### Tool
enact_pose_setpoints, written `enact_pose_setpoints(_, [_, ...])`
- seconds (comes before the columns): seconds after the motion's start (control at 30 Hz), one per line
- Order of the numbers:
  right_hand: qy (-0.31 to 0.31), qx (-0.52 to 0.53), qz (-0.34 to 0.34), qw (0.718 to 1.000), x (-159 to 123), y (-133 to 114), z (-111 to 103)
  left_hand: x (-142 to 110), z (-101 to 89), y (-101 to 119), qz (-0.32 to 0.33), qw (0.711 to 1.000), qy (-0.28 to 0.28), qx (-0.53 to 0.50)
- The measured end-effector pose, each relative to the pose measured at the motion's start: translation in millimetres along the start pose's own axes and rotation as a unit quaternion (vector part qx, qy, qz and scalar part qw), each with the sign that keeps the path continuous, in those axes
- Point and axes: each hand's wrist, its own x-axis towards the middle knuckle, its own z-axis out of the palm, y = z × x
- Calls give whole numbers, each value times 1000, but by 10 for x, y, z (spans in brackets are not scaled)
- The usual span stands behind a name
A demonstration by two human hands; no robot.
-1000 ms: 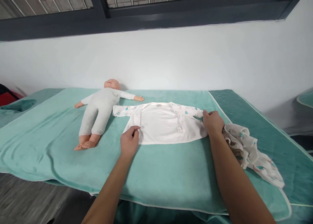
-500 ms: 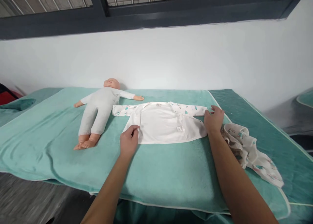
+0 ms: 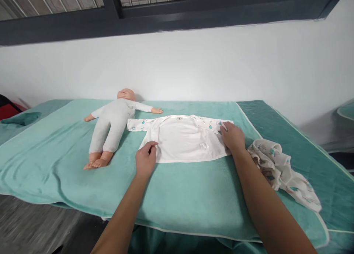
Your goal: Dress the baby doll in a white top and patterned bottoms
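A white baby shirt (image 3: 179,143) with patterned sleeves lies spread open on the green blanket, its neck toward the wall. My left hand (image 3: 146,158) is closed in a pinch on the shirt's left front edge. At the right sleeve, my right hand (image 3: 233,136) has its fingers bent and drawn together on the fabric, partly covering the sleeve and the shirt's right side. A baby doll (image 3: 110,121) in a white body suit lies on its back to the left, arms spread, one hand above the shirt's left sleeve.
Beside my right forearm lies a crumpled patterned baby garment (image 3: 284,172). The green blanket (image 3: 199,198) covers the bed, which stands against a white wall (image 3: 177,69) below a dark window frame (image 3: 193,16). Something red and black (image 3: 9,108) shows at the far left.
My right hand has moved left from the cuff end onto the sleeve, uncovering the cuff. My left hand, the shirt and the doll have stayed put.
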Motion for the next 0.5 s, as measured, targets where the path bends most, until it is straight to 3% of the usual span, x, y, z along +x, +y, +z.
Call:
enact_pose_setpoints(0.13, [29, 73, -73, 994, -77, -126, -51, 10, 15, -11, 4, 1000, 8, -2])
enact_pose_setpoints(0.33, [-103, 9, -151, 983, -49, -497, -60, 15, 30, -9, -7, 1000, 9, -12])
enact_pose_setpoints(0.4, [-126, -20, -129, 983, 60, -588, -36, 15, 30, -9, -9, 1000, 11, -16])
enact_pose_setpoints(0.5, [-129, -27, -45, 990, 242, -624, 13, 16, 30, -15, -11, 1000, 13, -16])
